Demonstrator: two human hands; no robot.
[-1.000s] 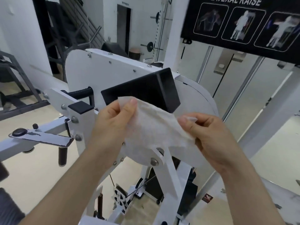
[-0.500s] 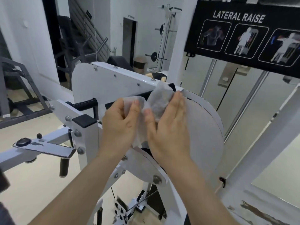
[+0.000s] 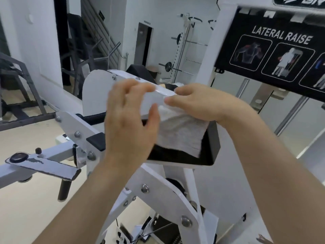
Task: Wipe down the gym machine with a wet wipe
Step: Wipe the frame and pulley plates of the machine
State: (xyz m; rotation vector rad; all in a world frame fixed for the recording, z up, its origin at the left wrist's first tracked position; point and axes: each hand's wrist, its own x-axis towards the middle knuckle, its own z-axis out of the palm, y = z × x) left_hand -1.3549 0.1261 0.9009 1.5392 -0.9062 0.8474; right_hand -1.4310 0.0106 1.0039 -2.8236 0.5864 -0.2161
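Here we count two hands, one wet wipe and one black pad on the white gym machine [image 3: 167, 196]. Our right hand [image 3: 198, 103] lies palm down with its fingers nearly straight on the wet wipe [image 3: 181, 132], pressing it onto the top of the black pad [image 3: 212, 147]. The wipe drapes from under that palm down the pad's near face. Our left hand [image 3: 130, 124] is just left of it, wide open, fingers spread, holding nothing. Its thumb is right beside the wipe's left edge, but blur keeps us from telling whether it touches. Beyond both hands stands one white side plate [image 3: 95, 92]. Above the right hand hangs one black placard [image 3: 281, 50] reading LATERAL RAISE.
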